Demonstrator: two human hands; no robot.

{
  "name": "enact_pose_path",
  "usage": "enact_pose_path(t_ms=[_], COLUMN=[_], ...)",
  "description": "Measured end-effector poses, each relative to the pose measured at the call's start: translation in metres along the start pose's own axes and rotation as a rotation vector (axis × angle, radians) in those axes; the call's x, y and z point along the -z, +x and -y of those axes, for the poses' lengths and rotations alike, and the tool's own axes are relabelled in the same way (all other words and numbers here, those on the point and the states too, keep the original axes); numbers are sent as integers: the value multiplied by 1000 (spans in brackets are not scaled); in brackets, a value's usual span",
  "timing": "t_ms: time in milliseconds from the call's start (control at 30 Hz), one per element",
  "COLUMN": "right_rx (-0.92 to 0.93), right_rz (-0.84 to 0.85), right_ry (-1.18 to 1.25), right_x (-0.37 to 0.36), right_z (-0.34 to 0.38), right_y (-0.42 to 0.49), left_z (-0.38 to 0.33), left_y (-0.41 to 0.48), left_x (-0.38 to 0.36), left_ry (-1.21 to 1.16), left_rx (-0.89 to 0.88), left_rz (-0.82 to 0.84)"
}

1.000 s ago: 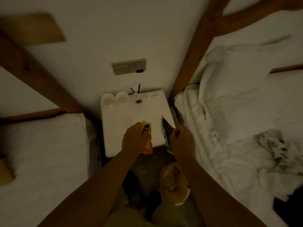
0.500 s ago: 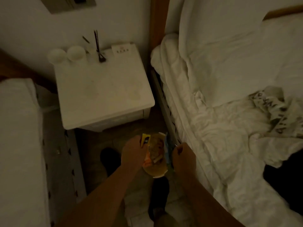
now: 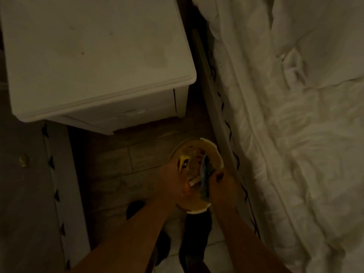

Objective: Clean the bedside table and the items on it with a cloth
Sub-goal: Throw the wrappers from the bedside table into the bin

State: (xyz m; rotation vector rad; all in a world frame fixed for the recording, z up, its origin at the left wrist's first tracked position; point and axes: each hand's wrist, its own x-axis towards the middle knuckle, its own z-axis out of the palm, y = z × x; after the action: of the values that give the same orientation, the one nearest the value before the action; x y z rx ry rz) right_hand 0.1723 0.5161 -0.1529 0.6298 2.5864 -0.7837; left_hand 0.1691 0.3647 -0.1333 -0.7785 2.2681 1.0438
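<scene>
The white bedside table (image 3: 94,56) fills the upper left, its top bare in the part that shows, with faint smudges. Below it, on the floor by the bed, stands a small round bin (image 3: 213,152) with litter inside. My left hand (image 3: 170,180) holds a yellow and orange wrapper (image 3: 184,161) over the bin. My right hand (image 3: 223,184) grips a dark blue wrapper (image 3: 205,178) over the bin's right side. No cloth is in view.
A bed with rumpled white sheets (image 3: 295,115) runs down the right side. Another bed's grey frame (image 3: 29,194) is at the lower left. Tiled floor (image 3: 118,164) lies between them, with my dark shoes (image 3: 195,229) beneath the bin.
The view has tilted down and moved closer. Both hands carried the wrappers from the table's front edge down to the bin on the floor. The cups and items at the table's back left the frame.
</scene>
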Motion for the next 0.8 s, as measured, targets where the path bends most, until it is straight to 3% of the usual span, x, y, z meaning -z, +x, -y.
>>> enact_pose_path(t_ms=[233,433,800], right_rx=[-42,-4,113], right_rz=[138,227,152], right_ry=[102,97,81], right_x=[-50,-51,52], right_z=[-27,-27,49], right_y=[22,24,-38], left_z=[20,26,-26], left_y=[23,37,-39], left_x=[-38,-38,47], left_ry=[0,101,268], left_rx=[-14,-37,-172], left_rz=[139,155,-13])
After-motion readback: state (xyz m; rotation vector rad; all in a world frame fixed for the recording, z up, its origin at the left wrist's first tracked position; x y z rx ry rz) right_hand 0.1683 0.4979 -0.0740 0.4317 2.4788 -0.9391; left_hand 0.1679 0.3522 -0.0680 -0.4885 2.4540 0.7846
